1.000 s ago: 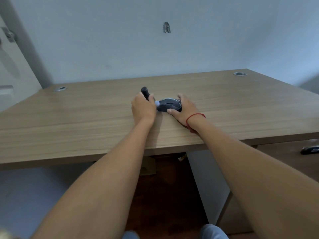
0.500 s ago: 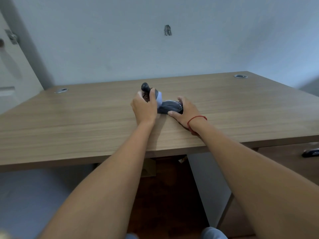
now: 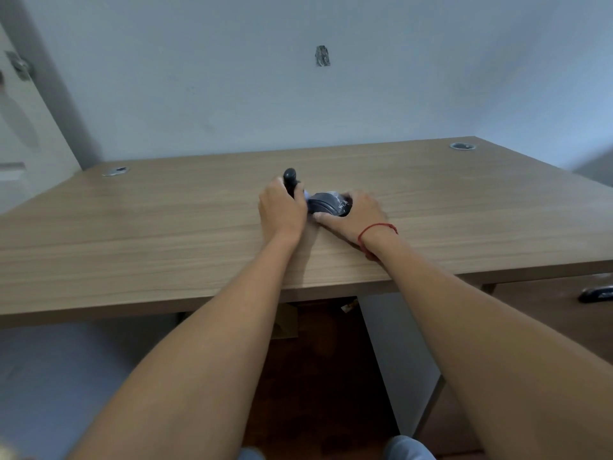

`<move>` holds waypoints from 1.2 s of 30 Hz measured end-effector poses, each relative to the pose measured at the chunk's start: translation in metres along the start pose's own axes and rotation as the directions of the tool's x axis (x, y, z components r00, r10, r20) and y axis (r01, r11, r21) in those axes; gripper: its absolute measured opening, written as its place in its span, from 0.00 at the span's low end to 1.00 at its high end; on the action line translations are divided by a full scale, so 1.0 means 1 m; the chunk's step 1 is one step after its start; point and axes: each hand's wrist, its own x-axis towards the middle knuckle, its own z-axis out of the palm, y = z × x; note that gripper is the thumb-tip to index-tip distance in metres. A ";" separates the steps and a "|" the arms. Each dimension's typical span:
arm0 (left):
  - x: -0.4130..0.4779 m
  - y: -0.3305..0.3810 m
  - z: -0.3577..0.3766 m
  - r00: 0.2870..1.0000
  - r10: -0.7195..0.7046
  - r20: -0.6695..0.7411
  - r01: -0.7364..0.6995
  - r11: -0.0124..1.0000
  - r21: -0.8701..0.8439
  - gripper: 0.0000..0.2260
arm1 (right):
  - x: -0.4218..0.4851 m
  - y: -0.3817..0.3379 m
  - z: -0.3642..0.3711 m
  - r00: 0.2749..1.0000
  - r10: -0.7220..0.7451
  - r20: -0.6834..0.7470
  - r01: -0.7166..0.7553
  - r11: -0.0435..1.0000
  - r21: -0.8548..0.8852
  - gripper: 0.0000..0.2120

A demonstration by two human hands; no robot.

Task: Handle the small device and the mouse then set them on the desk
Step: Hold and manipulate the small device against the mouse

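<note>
Wooden bench [image 3: 132,234], light grain, with a round cable grommet [image 3: 462,146] at its far right corner and another at far left.

Left hand [image 3: 282,210]: fingers curled tight around a small dark device [image 3: 290,179], whose rounded top sticks up above the knuckles.

Right hand [image 3: 356,215]: cupped over a dark grey mouse [image 3: 326,203] resting on the bench, thumb along its near side; red string bracelet [image 3: 374,231] at the wrist.

Device and mouse sit just beside each other, mid-bench.

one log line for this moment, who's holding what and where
left hand: grips small device | right hand: cups mouse | mouse: on desk | device and mouse: side by side
</note>
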 end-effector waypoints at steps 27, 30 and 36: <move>-0.006 0.008 -0.002 0.991 0.118 0.061 -0.108 0.983 -0.149 0.08 | 0.005 0.000 -0.002 0.997 -0.052 0.052 0.062 0.977 -0.206 0.50; -0.003 0.002 0.000 0.995 0.098 0.008 -0.097 0.993 -0.063 0.11 | 0.014 0.003 -0.014 0.964 -0.081 0.254 0.110 0.989 -0.101 0.55; -0.006 0.008 -0.001 0.995 0.104 -0.003 -0.101 0.964 -0.247 0.12 | 0.033 0.019 -0.014 0.957 -0.141 0.254 0.129 0.990 0.066 0.40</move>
